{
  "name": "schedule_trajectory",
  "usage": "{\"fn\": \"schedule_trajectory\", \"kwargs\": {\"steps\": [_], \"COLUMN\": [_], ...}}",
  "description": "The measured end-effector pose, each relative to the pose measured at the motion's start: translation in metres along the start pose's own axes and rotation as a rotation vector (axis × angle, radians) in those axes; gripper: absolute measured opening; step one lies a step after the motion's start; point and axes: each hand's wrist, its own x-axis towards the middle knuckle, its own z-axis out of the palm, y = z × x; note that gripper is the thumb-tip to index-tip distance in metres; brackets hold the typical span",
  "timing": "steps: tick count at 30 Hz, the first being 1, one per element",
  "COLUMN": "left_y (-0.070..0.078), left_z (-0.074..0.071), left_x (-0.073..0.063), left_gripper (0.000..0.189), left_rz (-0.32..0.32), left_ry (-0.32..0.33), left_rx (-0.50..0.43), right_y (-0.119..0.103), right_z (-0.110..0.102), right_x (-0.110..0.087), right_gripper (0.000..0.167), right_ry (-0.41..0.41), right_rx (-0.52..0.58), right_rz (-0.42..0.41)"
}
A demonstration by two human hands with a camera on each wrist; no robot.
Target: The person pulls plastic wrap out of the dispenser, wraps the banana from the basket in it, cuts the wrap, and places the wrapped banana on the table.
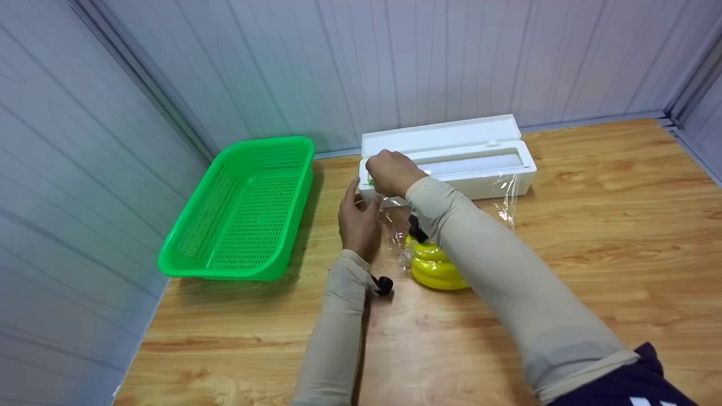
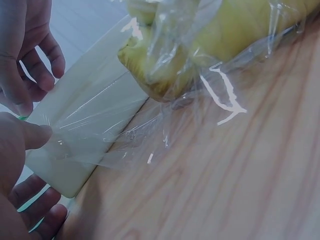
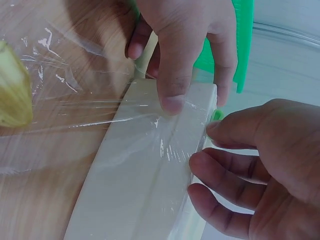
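Observation:
A white cling film dispenser box (image 1: 491, 188) lies along the back wall with its lid raised and a film roll (image 1: 479, 164) inside. My left hand (image 1: 359, 225) grips its left end, thumb pressed on the film-covered front and fingers around the end. At that same end my right hand (image 1: 395, 173) reaches over the top edge, its thumb and curled fingers pinching at a small green slide cutter (image 3: 218, 115), mostly hidden. Clear cling film (image 1: 506, 208) runs from the box down over a bunch of yellow bananas (image 1: 437, 277), which sits under my right forearm.
To the left stands a green plastic basket (image 1: 225, 273) with perforated sides, near the wall corner. Panelled walls (image 1: 428, 62) close off the back and sides of the wooden table (image 1: 609, 254).

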Motion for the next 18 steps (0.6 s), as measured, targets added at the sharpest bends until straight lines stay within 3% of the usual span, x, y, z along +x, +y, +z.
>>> {"fn": "schedule_trajectory", "kwargs": {"steps": [12,18], "left_y": [-0.0003,-0.0002], "left_z": [-0.0006,0.0020], "left_x": [-0.0005,-0.0009], "left_gripper": [0.060,0.060], "left_rz": [-0.015,-0.004], "left_ry": [-0.002,-0.009], "left_rx": [-0.008,-0.015], "right_y": [0.0010,-0.0004], "right_z": [-0.0007,-0.0025], "right_x": [-0.0015,-0.0039], "right_gripper": [0.011,0.009], "right_ry": [-0.005,-0.023], "right_rx": [-0.007,0.001], "right_rz": [-0.015,0.033]}}
